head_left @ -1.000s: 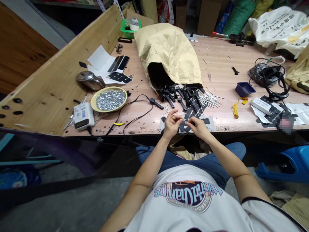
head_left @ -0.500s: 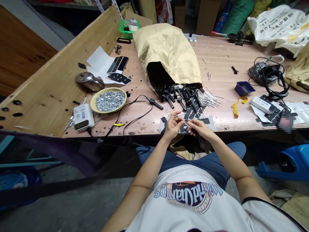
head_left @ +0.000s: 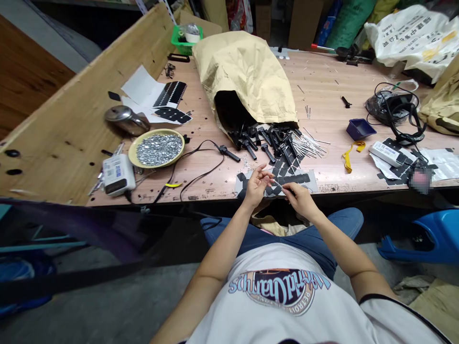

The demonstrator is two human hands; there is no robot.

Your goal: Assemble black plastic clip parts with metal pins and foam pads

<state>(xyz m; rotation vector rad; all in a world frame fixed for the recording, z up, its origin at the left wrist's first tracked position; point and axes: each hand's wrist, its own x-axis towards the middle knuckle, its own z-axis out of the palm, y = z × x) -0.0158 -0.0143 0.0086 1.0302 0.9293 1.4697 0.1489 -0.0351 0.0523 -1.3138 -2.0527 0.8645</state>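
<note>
Above the table's front edge, my left hand (head_left: pixel 256 184) pinches one end of a thin metal rod (head_left: pixel 277 184). The fingers of my right hand (head_left: pixel 298 197) are closed round its other end, lower and to the right. Whatever is inside the fingertips is too small to make out. Beneath the hands lies a grey sheet (head_left: pixel 311 184) with black patches. Just beyond it is a heap of black plastic parts (head_left: pixel 268 153), spilling from the mouth of a large paper sack (head_left: pixel 251 71). A fan of loose metal rods (head_left: pixel 310 145) rests at the heap's right side.
On the left stand a yellow bowl (head_left: pixel 132 155) of small metal pieces, a white box (head_left: pixel 118 175) with a cable and a metal jug (head_left: pixel 125 119). A purple tray (head_left: pixel 360 129), a yellow strap (head_left: pixel 347 160) and a black headset (head_left: pixel 407 119) lie right. A wooden board (head_left: pixel 89 86) borders the left.
My right hand has drawn a little to the right and down, away from my left, so more of the rod shows between them. The whole view has shifted slightly.
</note>
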